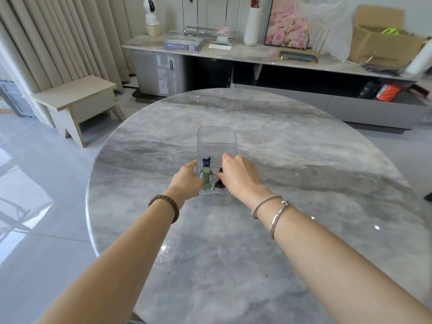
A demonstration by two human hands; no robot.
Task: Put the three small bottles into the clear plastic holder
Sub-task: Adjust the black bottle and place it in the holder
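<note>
- Mid-table on the grey marble round table (280, 160): ribbed clear plastic holder (217, 141), three small bottles upright inside
- Left hand (187, 181) grips holder's left wall
- Right hand (238, 174) pinches black dropper bottle (219, 183); green-capped bottle (206, 178) and blue-capped bottle (206, 161) free

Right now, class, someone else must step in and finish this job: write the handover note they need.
Left hand: steadying the clear plastic holder at its left wall.
Right hand: fingers on the black bottle, which is already in the holder.
Green-capped bottle and blue-capped bottle: standing inside.
Done: all three bottles in.
Left: release the black bottle, withdraw both hands.
</note>
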